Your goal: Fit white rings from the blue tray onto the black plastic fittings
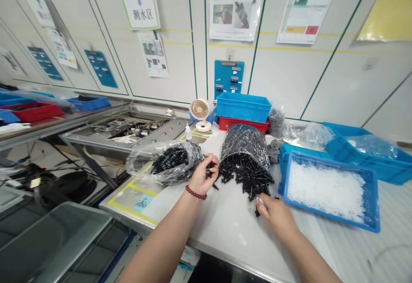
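Note:
My left hand (205, 176) pinches a small black plastic part (210, 169) at its fingertips, beside a clear plastic bag of black parts (169, 160). A loose heap of black plastic parts (246, 175) spills from a second clear bag (244, 143) just right of that hand. My right hand (275, 216) sits at the heap's near edge, its fingertips pinching a small pale piece (260, 201). A stray black part (257, 212) lies just below those fingers. To the right, a blue tray (331, 163) holds a mass of white translucent pieces (325, 190).
Both hands work over a white table (225, 227). Behind the heap, a blue crate (243, 107) rests on a red crate (243, 124), beside a small desk fan (200, 113). Another blue crate (367, 162) stands far right. A steel machine with buttons (128, 130) stands left.

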A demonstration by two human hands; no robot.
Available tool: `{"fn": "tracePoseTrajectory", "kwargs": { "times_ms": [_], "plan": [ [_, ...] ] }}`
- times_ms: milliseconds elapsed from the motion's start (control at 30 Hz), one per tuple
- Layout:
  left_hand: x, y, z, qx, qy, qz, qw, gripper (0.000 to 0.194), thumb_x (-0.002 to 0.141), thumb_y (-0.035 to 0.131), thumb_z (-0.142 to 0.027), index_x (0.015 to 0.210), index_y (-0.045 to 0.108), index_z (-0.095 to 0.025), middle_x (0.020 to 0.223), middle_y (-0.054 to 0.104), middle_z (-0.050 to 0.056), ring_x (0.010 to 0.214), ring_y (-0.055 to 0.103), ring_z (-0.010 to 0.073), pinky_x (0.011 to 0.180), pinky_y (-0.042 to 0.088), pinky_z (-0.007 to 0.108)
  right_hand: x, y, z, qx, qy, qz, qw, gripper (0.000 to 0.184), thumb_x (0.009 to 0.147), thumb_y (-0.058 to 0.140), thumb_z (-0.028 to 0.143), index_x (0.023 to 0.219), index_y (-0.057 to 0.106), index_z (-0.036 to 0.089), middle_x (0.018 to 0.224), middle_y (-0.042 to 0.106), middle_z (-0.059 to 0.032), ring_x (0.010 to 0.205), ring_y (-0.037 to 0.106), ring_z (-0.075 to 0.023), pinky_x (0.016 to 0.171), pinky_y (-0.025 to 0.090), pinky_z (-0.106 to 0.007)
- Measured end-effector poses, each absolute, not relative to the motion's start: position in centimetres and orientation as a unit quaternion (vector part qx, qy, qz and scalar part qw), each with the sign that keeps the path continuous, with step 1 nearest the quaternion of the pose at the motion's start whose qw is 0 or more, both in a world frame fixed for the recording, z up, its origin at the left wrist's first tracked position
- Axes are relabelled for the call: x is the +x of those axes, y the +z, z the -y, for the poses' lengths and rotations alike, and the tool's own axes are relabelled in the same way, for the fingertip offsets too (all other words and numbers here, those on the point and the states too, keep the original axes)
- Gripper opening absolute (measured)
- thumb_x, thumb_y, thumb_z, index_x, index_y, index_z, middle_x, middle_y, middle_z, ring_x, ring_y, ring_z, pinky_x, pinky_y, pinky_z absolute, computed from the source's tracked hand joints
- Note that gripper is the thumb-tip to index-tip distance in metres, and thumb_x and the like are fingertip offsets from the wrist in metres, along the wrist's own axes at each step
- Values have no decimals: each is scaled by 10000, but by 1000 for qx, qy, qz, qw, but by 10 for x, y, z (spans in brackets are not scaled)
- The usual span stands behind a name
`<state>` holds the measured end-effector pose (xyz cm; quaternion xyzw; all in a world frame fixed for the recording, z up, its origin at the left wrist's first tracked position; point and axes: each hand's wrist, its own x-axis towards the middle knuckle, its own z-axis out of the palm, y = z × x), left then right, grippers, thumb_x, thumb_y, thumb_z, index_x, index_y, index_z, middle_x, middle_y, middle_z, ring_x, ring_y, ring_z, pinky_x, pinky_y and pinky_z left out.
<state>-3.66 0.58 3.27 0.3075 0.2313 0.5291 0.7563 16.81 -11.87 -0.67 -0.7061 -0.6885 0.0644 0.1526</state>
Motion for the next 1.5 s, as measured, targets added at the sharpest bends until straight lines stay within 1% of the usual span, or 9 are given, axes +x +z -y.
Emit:
{"fn": "tracePoseTrajectory", "kwargs": {
  "times_ms": [167,267,333,533,700,933,1233,1367,1500],
  "plan": [
    [-22,18,-5,627,406,-432,505,69,847,484,-219,815,474,-158,654,457,-31,504,473,55,412,331,122,169,-9,119,-703,60,691,155,290,866,342,331,637,464,201,525,502,11,497,466,-125,487,161,-245],
    [-12,6,-3,731,317,-476,373,30,778,568,-167,798,552,-151,744,533,13,697,558,134,619,447,218,169,-8,119,-704,62,692,148,289,871,327,331,653,466,200,567,538,-3,529,487,-134,489,161,-246],
    [-6,0,-1,780,254,-492,294,53,740,597,-122,786,589,-147,853,556,51,849,563,192,760,442,284,168,-8,118,-702,63,694,150,291,873,319,329,660,468,199,589,551,-10,544,495,-137,492,166,-247],
    [-2,2,8,849,110,-496,144,118,766,521,-73,821,603,-137,943,541,93,862,575,210,762,449,303,165,-4,120,-698,77,694,154,238,863,336,282,694,479,198,607,557,-4,569,498,-138,508,187,-244],
    [-6,5,11,868,94,-479,94,150,748,544,-90,876,600,-146,968,515,87,810,578,201,699,459,286,164,-3,120,-699,86,692,157,189,846,352,217,746,511,195,676,592,-6,622,519,-137,532,205,-246],
    [-7,-2,4,827,295,-398,265,130,734,562,-137,843,620,-173,838,585,26,822,551,168,787,426,267,165,-3,119,-692,106,695,163,215,864,330,216,798,532,188,740,616,-18,664,536,-144,557,234,-247],
    [-3,-5,1,780,341,-371,372,98,708,555,-170,779,618,-143,805,613,40,802,537,175,770,410,270,166,-3,119,-679,109,704,177,215,862,326,220,784,524,186,728,606,-26,659,529,-151,565,258,-237],
    [-2,3,9,755,313,-321,479,218,733,581,-339,736,633,-127,686,578,21,623,507,126,589,398,217,166,-3,120,-676,114,702,191,213,853,327,227,772,520,188,705,594,-23,634,516,-146,551,251,-233],
    [0,9,18,667,279,-329,607,353,685,613,-434,830,608,-112,446,413,-60,382,319,59,391,250,174,166,-2,120,-679,125,696,198,212,847,323,235,740,501,192,651,566,-9,590,487,-138,539,242,-231]
  ]
}}
